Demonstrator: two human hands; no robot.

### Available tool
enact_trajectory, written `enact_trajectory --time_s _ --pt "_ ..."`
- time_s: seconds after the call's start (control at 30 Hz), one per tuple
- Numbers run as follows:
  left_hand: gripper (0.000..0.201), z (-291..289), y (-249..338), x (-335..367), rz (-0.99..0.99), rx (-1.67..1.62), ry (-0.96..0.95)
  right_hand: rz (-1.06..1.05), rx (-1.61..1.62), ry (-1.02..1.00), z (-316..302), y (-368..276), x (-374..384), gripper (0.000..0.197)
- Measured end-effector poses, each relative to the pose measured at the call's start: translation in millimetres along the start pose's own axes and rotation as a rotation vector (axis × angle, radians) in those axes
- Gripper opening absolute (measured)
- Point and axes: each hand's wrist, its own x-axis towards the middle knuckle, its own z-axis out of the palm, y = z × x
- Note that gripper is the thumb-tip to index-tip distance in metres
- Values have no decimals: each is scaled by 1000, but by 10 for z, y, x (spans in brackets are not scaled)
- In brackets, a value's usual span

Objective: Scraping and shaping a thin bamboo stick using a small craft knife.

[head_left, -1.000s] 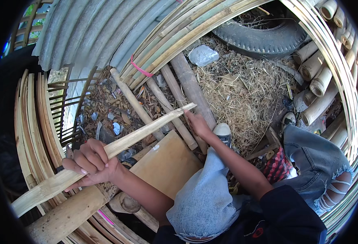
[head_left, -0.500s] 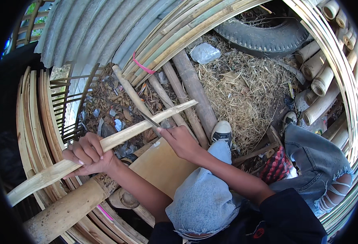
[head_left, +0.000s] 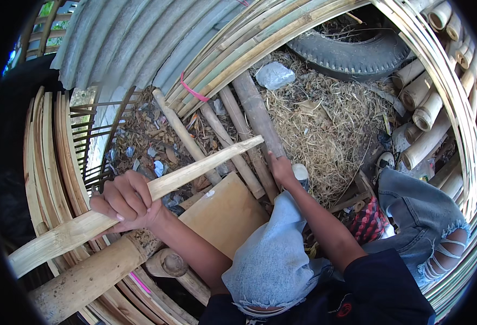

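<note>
My left hand (head_left: 127, 201) is wrapped around a long pale split-bamboo strip (head_left: 206, 166), which slants from the lower left up to the middle. Beneath that hand, a thick bamboo pole (head_left: 95, 276) crosses the lower left. My right hand (head_left: 283, 170) is closed just beyond the strip's far end, beside my shoe. The knife seen in it a moment ago is hard to make out now; its blade does not show clearly against the dark pole (head_left: 257, 108) behind.
A tan board (head_left: 225, 216) lies below the strip. Bundled bamboo strips (head_left: 238, 49) with a pink tie arch across the top. Straw (head_left: 320, 124) and a tyre (head_left: 352, 51) lie ahead. Split strips (head_left: 49, 162) stand at left, bamboo poles (head_left: 425, 111) at right, corrugated sheeting (head_left: 124, 43) at upper left.
My right hand has slid away from the strip's middle, to the right and past its far end. My left hand keeps its grip and has shifted slightly. The knife blade no longer shows on the strip.
</note>
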Motion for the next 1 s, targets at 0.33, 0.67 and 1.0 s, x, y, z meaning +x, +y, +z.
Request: enact_trajectory --time_s 0.33,0.67,1.0 --pt "49 13 2 71 -34 30 35 110 564 -200 -201 -1170 -452 60" --pt "40 -22 27 59 0 23 52 308 413 -103 -253 -890 -190 63" --pt "37 -31 20 111 -37 21 20 261 564 -141 173 -677 -152 62"
